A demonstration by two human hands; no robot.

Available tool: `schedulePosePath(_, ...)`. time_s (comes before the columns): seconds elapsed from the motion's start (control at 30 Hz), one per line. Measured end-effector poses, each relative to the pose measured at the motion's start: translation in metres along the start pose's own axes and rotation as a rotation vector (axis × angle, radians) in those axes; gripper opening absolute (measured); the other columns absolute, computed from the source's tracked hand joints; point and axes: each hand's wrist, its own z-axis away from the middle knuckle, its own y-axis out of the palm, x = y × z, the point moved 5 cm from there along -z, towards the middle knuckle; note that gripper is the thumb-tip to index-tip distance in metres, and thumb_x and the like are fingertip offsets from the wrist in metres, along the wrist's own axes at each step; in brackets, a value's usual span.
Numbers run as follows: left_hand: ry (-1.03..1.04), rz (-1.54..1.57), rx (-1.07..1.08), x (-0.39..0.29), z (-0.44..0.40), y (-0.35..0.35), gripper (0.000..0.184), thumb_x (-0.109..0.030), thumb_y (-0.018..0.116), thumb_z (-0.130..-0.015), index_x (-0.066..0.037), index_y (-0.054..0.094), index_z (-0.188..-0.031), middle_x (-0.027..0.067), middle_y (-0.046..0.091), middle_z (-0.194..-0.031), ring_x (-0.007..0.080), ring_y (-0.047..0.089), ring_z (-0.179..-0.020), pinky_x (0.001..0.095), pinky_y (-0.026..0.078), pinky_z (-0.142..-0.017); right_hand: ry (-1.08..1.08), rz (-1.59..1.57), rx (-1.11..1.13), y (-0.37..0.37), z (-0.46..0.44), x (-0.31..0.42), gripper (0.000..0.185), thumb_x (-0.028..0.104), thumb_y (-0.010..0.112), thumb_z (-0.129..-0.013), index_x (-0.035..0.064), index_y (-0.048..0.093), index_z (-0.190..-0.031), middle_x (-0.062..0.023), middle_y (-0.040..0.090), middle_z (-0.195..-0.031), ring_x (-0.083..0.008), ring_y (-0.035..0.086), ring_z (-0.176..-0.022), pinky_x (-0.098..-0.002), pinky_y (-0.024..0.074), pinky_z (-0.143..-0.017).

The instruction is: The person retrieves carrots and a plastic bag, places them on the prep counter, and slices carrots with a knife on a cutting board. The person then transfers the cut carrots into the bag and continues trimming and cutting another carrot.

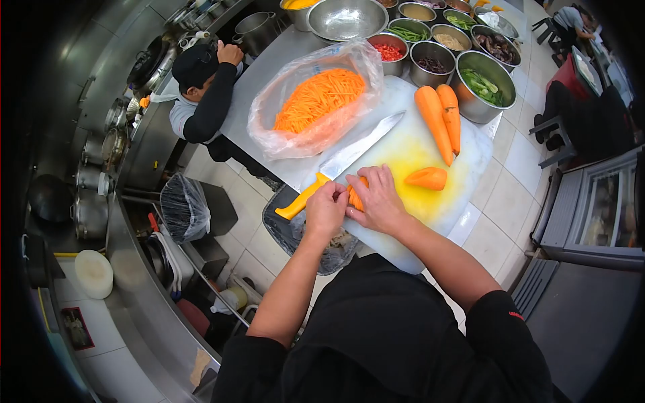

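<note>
Sliced carrot sits near the left edge of the white cutting board, between my two hands. My left hand is closed, its fingertips pinched against the slices' left side. Over their right side curls my right hand, thumb and fingers gripping them. Just beyond lies a knife with a yellow handle, untouched, its blade pointing away to the right. A cut carrot piece rests right of my right hand. Two whole peeled carrots lie farther back on the board.
An open plastic bag of shredded carrot stands behind the knife. Metal bowls of cut vegetables line the back. A dark bin is below the table's left edge. At the left, a person in a black cap leans on the table.
</note>
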Motion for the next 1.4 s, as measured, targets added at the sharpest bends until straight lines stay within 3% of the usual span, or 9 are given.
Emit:
schedulePosePath(0.13, 0.136, -0.059, 0.005, -0.005, 0.007, -0.005, 0.015, -0.012, 0.07, -0.092, -0.003, 0.075, -0.103, 0.0178, 0.074, -0.097, 0.0333, 0.071, -0.089, 0.0419, 0.056, -0.08, -0.017, 0.057, 0.001, 0.004, 0.001, 0.0, 0.056, 0.035, 0.078, -0.08, 0.0079, 0.065, -0.127, -0.0172, 0.055, -0.126, -0.0375, 0.049, -0.121, -0.0595, 0.0317, -0.111)
schedulePosePath(0.3, 0.382, -0.125, -0.084, 0.003, 0.014, -0.002, 0.02, -0.013, 0.069, -0.093, -0.003, 0.075, -0.109, 0.017, 0.074, -0.099, 0.0322, 0.072, -0.092, 0.0388, 0.056, -0.084, 0.033, 0.134, 0.056, 0.008, 0.003, 0.0, 0.056, 0.038, 0.074, -0.084, 0.0128, 0.065, -0.133, -0.0147, 0.054, -0.143, -0.0398, 0.047, -0.13, -0.0599, 0.0327, -0.112)
schedulePosePath(0.53, 0.554, -0.237, -0.111, -0.001, 0.024, 0.001, 0.024, -0.01, 0.065, -0.093, -0.002, 0.072, -0.114, 0.0181, 0.07, -0.115, 0.0379, 0.066, -0.106, 0.0436, 0.054, -0.091, 0.129, 0.205, 0.132, 0.007, 0.005, 0.001, 0.063, 0.039, 0.073, -0.085, 0.0156, 0.06, -0.142, -0.0134, 0.05, -0.151, -0.0422, 0.043, -0.137, -0.0618, 0.0302, -0.115)
schedulePosePath(0.73, 0.569, -0.119, -0.13, -0.012, 0.032, -0.009, 0.028, -0.01, 0.069, -0.089, 0.001, 0.07, -0.115, 0.0184, 0.067, -0.12, 0.0359, 0.063, -0.113, 0.0449, 0.05, -0.099, 0.163, -0.092, 0.069, -0.018, 0.005, -0.007, 0.087, 0.037, 0.076, -0.081, 0.0006, 0.042, -0.152, -0.0284, 0.037, -0.158, -0.0509, 0.029, -0.148, -0.0601, 0.0241, -0.121)
schedulePosePath(0.83, 0.647, -0.146, -0.102, -0.026, 0.035, -0.007, 0.029, -0.009, 0.07, -0.088, 0.001, 0.069, -0.116, 0.0175, 0.066, -0.122, 0.0361, 0.063, -0.115, 0.0455, 0.05, -0.1, 0.139, -0.138, 0.167, -0.027, 0.016, -0.02, 0.093, 0.035, 0.076, -0.081, -0.0074, 0.035, -0.153, -0.0343, 0.03, -0.159, -0.0522, 0.025, -0.15, -0.055, 0.0231, -0.124)
schedulePosePath(1.0, 0.854, -0.267, -0.021, -0.027, 0.027, 0.018, 0.03, -0.006, 0.071, -0.088, -0.001, 0.071, -0.118, 0.0153, 0.066, -0.13, 0.037, 0.062, -0.124, 0.0443, 0.051, -0.103, 0.056, -0.059, 0.162, -0.011, 0.019, -0.023, 0.087, 0.032, 0.075, -0.081, -0.0091, 0.038, -0.148, -0.0308, 0.039, -0.153, -0.0475, 0.035, -0.144, -0.0518, 0.0269, -0.123)
schedulePosePath(1.03, 0.811, -0.22, -0.008, -0.021, 0.024, 0.02, 0.03, -0.005, 0.071, -0.088, -0.002, 0.071, -0.118, 0.0154, 0.066, -0.131, 0.0369, 0.06, -0.126, 0.0441, 0.05, -0.105, 0.04, -0.039, 0.149, -0.011, 0.018, -0.021, 0.086, 0.032, 0.075, -0.082, -0.0094, 0.039, -0.147, -0.0303, 0.04, -0.151, -0.0467, 0.037, -0.143, -0.0518, 0.0278, -0.123)
schedulePosePath(1.2, 0.673, -0.05, 0.039, -0.007, 0.024, 0.023, 0.029, -0.006, 0.073, -0.087, -0.005, 0.074, -0.116, 0.0155, 0.067, -0.132, 0.0377, 0.057, -0.133, 0.0447, 0.048, -0.11, 0.034, -0.004, 0.159, -0.015, 0.02, -0.018, 0.083, 0.031, 0.074, -0.081, -0.0097, 0.04, -0.146, -0.0289, 0.043, -0.148, -0.0459, 0.038, -0.141, -0.0522, 0.0279, -0.122)
schedulePosePath(1.4, 0.864, -0.16, 0.144, -0.015, 0.029, 0.015, 0.033, -0.005, 0.071, -0.087, -0.006, 0.071, -0.12, 0.0188, 0.058, -0.143, 0.0421, 0.05, -0.139, 0.0496, 0.043, -0.114, 0.003, 0.014, 0.208, -0.013, 0.021, -0.017, 0.081, 0.027, 0.072, -0.082, -0.0096, 0.04, -0.146, -0.0299, 0.042, -0.148, -0.0476, 0.037, -0.141, -0.0526, 0.0271, -0.123)
